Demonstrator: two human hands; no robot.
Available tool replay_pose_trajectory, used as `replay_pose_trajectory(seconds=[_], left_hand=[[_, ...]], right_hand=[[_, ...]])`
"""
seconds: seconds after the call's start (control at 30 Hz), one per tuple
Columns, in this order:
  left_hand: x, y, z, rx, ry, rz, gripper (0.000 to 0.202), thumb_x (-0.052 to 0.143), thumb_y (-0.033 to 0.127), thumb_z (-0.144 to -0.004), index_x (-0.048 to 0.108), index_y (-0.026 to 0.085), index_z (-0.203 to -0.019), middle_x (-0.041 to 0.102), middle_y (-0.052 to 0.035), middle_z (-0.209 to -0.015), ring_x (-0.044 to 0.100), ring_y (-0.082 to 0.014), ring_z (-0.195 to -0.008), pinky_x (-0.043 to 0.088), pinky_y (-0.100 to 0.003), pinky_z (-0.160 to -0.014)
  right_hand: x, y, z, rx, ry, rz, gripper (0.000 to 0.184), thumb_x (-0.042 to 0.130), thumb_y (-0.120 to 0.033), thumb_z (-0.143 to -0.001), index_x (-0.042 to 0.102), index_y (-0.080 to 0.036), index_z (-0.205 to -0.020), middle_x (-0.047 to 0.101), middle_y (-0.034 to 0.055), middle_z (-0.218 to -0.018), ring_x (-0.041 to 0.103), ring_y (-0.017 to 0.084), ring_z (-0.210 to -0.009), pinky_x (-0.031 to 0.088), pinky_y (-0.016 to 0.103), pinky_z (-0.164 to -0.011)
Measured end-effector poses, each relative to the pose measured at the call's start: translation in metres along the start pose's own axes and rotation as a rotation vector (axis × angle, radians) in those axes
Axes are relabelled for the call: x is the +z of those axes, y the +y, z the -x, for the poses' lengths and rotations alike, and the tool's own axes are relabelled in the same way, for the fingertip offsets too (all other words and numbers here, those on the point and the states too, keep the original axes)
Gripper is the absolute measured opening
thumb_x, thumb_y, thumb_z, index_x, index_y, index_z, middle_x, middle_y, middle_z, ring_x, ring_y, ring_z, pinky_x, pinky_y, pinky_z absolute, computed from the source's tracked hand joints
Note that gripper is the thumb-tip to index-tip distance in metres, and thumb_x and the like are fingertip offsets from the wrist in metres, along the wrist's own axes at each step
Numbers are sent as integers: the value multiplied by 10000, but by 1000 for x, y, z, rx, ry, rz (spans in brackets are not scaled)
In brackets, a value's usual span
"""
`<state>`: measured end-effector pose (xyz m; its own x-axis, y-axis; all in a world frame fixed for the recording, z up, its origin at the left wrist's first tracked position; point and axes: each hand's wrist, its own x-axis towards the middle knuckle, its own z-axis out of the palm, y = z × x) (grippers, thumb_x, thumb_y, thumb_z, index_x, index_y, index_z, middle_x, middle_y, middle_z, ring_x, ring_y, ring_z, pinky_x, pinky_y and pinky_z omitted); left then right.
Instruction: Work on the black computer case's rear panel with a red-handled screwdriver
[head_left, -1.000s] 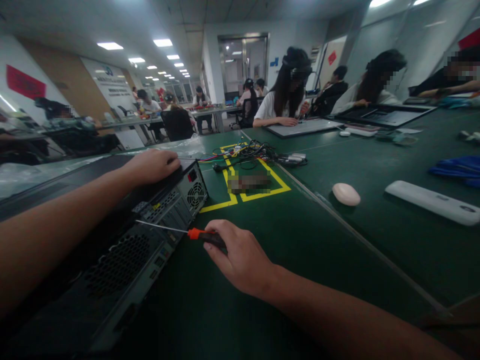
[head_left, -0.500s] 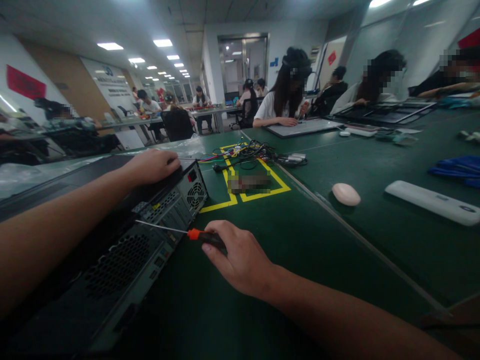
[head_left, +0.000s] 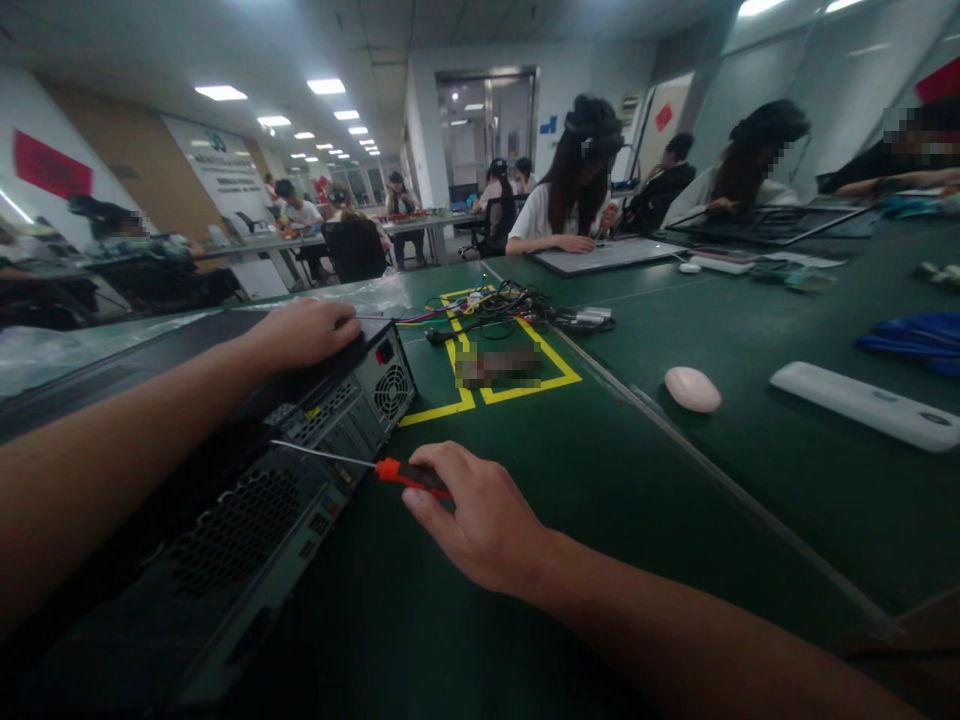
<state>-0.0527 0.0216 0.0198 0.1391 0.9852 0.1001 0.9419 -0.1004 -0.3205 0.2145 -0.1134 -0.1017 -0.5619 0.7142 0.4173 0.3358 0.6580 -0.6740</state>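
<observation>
A computer case (head_left: 247, 530) lies on its side at the left, its rear panel facing me with a fan grille and ports. My left hand (head_left: 304, 330) rests on top of it near the far rear corner, fingers bent and a little apart; the far fingers are partly hidden. A screwdriver (head_left: 405, 472) with an orange and black handle is gripped in my right hand (head_left: 480, 520), thumb and fingers around the handle. Its long shaft points left to the edge of the rear panel. The tip meets the dark edge there; I cannot make out any screw.
A tangle of cables (head_left: 517, 300) and a blurred-out object (head_left: 499, 365) lie around yellow tape on the green table (head_left: 675, 520). To the right are a pale oval object (head_left: 691, 388), a long white device (head_left: 862, 405) and blue cloth-like material (head_left: 915, 338). Co-workers sit beyond.
The screwdriver handle has turned in my right hand, so more of its orange side shows. My left hand and the case have stayed put.
</observation>
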Motion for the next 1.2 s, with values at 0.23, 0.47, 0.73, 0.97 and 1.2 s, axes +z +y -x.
replay_pose_trajectory(seconds=[0.23, 0.47, 0.73, 0.97, 1.2], left_hand=[[-1, 0, 1, 2, -10, 6, 476, 311, 437, -1001, 693, 155, -1037, 744, -165, -1068, 672, -291, -949, 470, -374, -837], [2, -2, -1, 8, -7, -18, 478, 298, 445, -1008, 687, 170, -1040, 749, -143, -1047, 669, -273, -940, 468, -352, -830], [-1, 0, 0, 4, -6, -1, 467, 320, 442, -1001, 693, 160, -1015, 760, -154, -1056, 664, -268, -919, 473, -350, -815], [-2, 2, 2, 9, 13, 33, 477, 324, 440, -996, 706, 154, -1011, 750, -168, -1047, 662, -289, -911, 476, -387, -821], [-2, 3, 4, -9, 25, 58, 517, 314, 471, -987, 722, 177, -1105, 745, -157, -1083, 673, -305, -956, 485, -403, -835]], right_hand=[[0, 1, 0, -8, 3, 8, 270, 514, -383, -1066, 627, -197, -1227, 693, 62, -1057, 641, 190, -856, 457, 322, -721], [3, 2, 0, -7, -7, 41, 297, 449, -377, -1095, 643, -190, -1221, 694, 65, -1047, 642, 192, -860, 469, 325, -738], [1, -4, 1, 24, -43, -5, 375, 628, -340, -984, 545, -213, -1326, 708, 82, -1153, 681, 241, -940, 527, 391, -826], [4, 2, 0, 36, -22, 0, 237, 586, -240, -996, 569, -230, -1232, 700, 41, -1021, 645, 184, -788, 511, 339, -741], [-17, -3, -12, -52, 46, 17, 175, 577, -244, -1013, 605, -207, -1181, 676, 67, -1093, 632, 189, -878, 479, 323, -752]])
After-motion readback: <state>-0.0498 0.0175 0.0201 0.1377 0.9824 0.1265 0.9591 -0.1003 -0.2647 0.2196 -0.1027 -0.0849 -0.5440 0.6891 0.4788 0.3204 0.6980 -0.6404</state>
